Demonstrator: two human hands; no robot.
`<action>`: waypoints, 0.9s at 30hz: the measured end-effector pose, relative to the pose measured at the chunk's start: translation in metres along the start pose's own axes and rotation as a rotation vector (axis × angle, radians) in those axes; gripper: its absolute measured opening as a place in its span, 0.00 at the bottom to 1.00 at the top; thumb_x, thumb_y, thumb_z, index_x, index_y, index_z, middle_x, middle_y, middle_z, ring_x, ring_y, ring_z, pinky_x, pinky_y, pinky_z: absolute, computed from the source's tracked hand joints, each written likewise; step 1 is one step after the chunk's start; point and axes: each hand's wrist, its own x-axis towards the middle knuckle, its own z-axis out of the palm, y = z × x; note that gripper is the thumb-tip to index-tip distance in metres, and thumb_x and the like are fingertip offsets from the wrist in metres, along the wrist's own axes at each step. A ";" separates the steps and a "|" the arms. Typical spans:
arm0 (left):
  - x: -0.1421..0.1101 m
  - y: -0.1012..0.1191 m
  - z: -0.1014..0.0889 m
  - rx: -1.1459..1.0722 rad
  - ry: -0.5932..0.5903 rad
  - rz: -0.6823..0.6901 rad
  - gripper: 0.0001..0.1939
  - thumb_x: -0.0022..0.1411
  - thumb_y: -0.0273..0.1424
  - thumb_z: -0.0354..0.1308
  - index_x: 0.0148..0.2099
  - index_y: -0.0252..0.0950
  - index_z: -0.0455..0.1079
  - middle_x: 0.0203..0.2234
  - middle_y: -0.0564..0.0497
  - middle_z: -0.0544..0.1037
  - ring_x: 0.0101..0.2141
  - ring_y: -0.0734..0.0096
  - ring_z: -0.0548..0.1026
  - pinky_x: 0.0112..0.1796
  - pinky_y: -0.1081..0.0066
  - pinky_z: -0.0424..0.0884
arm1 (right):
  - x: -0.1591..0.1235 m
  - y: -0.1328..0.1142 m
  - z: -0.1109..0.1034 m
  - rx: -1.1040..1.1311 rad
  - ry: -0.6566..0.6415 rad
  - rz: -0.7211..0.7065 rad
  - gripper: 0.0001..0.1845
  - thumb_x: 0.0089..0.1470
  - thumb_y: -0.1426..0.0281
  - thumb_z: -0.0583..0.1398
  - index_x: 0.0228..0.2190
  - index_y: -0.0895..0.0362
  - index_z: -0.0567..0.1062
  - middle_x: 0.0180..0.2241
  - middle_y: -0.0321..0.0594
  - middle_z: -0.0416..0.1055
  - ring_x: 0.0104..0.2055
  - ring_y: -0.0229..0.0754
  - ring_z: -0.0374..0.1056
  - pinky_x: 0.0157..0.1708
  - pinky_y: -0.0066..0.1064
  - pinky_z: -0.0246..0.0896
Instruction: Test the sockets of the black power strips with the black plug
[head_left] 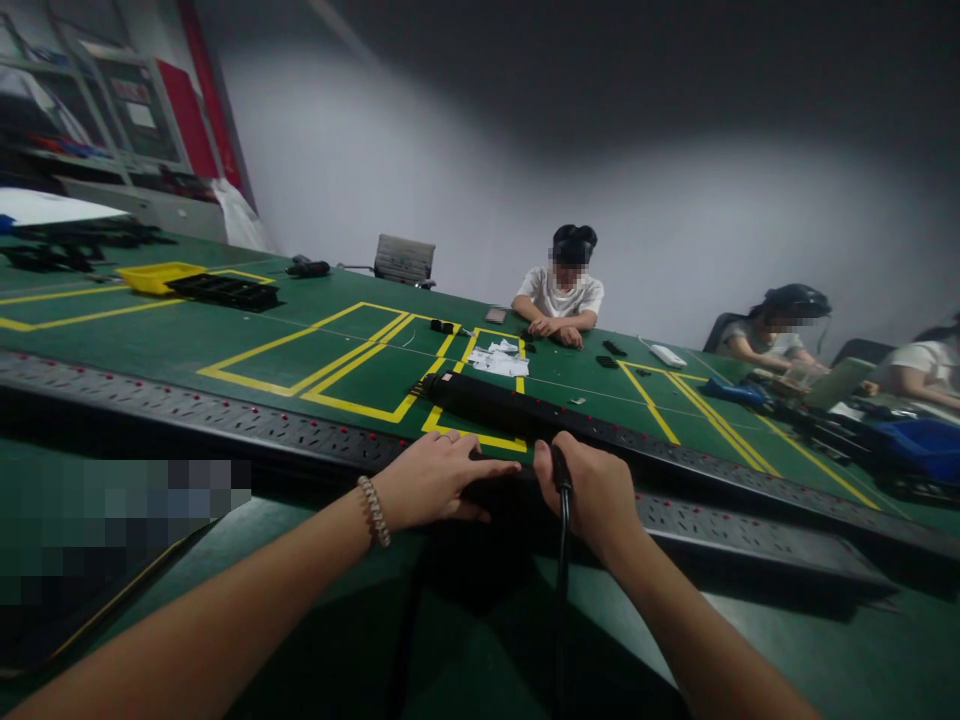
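A long black metal rail with slots and small red dots lies across the table in front of me. My left hand, with a beaded bracelet at the wrist, rests over its middle, index finger stretched right and thumb on the near side. My right hand is closed around the thick upper end of a black cable, which hangs down towards me. What this end meets at the rail is hidden in shadow. Just behind the hands lies a second black rail, its left end on the yellow tape.
Yellow tape marks the green table. White papers, a yellow tray and a black tray sit farther back. A blue bin stands at right. A person sits opposite, others at right.
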 end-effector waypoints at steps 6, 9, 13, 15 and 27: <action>-0.013 -0.023 -0.015 -0.079 -0.063 -0.034 0.39 0.59 0.49 0.64 0.69 0.57 0.56 0.42 0.48 0.74 0.41 0.56 0.75 0.42 0.62 0.68 | 0.003 0.008 0.000 0.012 -0.045 0.071 0.21 0.67 0.59 0.49 0.29 0.55 0.72 0.22 0.39 0.75 0.23 0.39 0.69 0.26 0.30 0.41; -0.015 -0.024 -0.018 -0.130 -0.037 -0.063 0.42 0.56 0.46 0.65 0.70 0.52 0.56 0.42 0.48 0.75 0.40 0.56 0.76 0.42 0.61 0.69 | 0.001 0.004 0.003 0.019 -0.088 0.062 0.20 0.67 0.59 0.49 0.30 0.54 0.72 0.23 0.38 0.76 0.23 0.40 0.70 0.26 0.30 0.41; -0.011 -0.011 -0.012 -0.155 0.045 -0.026 0.40 0.58 0.46 0.62 0.70 0.46 0.56 0.46 0.45 0.76 0.44 0.53 0.75 0.45 0.57 0.70 | -0.002 -0.003 0.010 0.023 -0.139 0.009 0.20 0.67 0.58 0.49 0.30 0.54 0.72 0.24 0.38 0.77 0.24 0.40 0.71 0.26 0.31 0.41; -0.009 -0.005 -0.008 -0.163 0.068 -0.015 0.38 0.59 0.46 0.61 0.69 0.45 0.57 0.48 0.44 0.75 0.46 0.52 0.75 0.48 0.55 0.69 | -0.003 -0.005 0.012 0.028 -0.164 -0.023 0.20 0.68 0.58 0.49 0.31 0.55 0.72 0.26 0.38 0.78 0.25 0.40 0.72 0.26 0.31 0.42; -0.006 0.001 -0.008 -0.193 0.046 -0.062 0.37 0.59 0.43 0.60 0.67 0.39 0.57 0.52 0.42 0.75 0.52 0.50 0.73 0.53 0.53 0.67 | -0.005 -0.016 0.010 -0.017 -0.212 -0.082 0.19 0.68 0.59 0.49 0.32 0.55 0.73 0.29 0.40 0.78 0.27 0.40 0.73 0.26 0.32 0.42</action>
